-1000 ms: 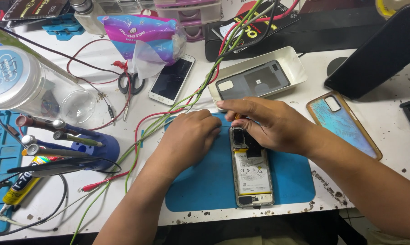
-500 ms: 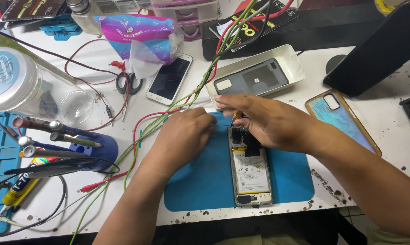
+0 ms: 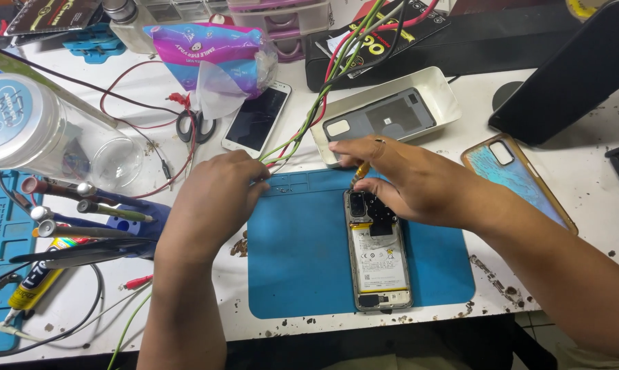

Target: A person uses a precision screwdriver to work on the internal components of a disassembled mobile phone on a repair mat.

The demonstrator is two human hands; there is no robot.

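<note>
The right hand [image 3: 419, 181] held a small screwdriver [image 3: 361, 169] in its grip, tip down at the top of an opened phone [image 3: 380, 257] on a blue mat [image 3: 302, 260]. The left hand [image 3: 210, 199] rested left of it, beside coloured wires [image 3: 302, 127].

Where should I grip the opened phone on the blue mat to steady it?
Pinch the opened phone by its long side edges near the lower half, coming from below. It lies flat, back off, parts exposed, and the right hand works a thin tool at its top end. The left hand rests beside the mat.
</note>
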